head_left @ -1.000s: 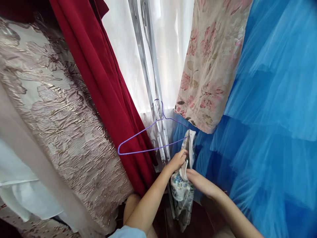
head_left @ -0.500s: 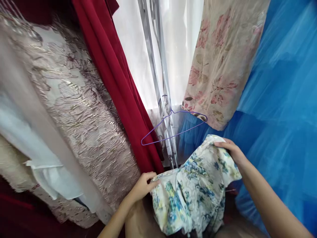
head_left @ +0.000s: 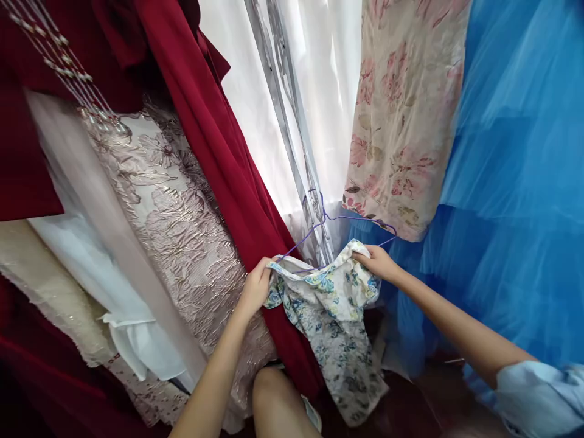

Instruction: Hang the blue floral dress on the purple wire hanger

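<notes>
A white dress with blue and yellow flowers (head_left: 337, 322) hangs stretched between my two hands, its neckline uppermost. My left hand (head_left: 257, 286) pinches one shoulder of it, beside the red cloth. The opposite shoulder is gripped by my right hand (head_left: 376, 261). Just behind the neckline, a thin purple wire hanger (head_left: 360, 218) hangs by its hook from a metal stand. The dress covers part of the hanger's lower bar; whether a hanger end is inside the garment I cannot tell.
The metal stand (head_left: 292, 121) rises before a white curtain (head_left: 237, 36). On the left hang a long red garment (head_left: 214, 152) and a pinkish textured one (head_left: 182, 225). A beige floral garment (head_left: 401, 134) and blue tulle (head_left: 515, 182) hang to the right. My knee (head_left: 274, 395) shows below.
Both hands have lifted the floral dress up against the hanger, and it now hangs down at full length instead of lying bunched over my lap. The view has shifted slightly.
</notes>
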### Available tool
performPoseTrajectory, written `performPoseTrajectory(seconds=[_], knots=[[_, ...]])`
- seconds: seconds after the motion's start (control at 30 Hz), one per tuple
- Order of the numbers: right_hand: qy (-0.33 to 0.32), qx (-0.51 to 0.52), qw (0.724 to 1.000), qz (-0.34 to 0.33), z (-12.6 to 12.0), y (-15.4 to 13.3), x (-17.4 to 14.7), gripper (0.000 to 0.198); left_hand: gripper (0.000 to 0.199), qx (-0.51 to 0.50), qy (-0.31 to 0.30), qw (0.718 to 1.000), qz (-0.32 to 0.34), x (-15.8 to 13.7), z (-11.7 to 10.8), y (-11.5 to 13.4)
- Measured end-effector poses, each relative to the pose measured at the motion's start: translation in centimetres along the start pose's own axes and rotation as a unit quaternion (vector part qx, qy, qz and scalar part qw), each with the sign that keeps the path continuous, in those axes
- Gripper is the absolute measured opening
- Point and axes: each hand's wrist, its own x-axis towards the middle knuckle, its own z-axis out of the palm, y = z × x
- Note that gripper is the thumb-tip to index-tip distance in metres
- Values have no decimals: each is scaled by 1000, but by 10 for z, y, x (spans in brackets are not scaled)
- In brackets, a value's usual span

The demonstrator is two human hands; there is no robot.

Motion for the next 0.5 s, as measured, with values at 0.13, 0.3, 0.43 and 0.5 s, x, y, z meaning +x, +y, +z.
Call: performPoseTrajectory(seconds=[0.13,0.3,0.43,0.5], knots=[[-42,-11,999,-5,3,-15,-21,32,28,-37,27,999,27,31,15,27],[-75,-37,993,-89,4,-40,-55,25,21,9,27,998,61,57,39,53],[83,-70,979,-174,-22,-39,-70,20,12,48,106,988,98,48,47,52],[218,-76,958,-167,-44,-31,-61,21,12,64,113,985,115,42,47,48]])
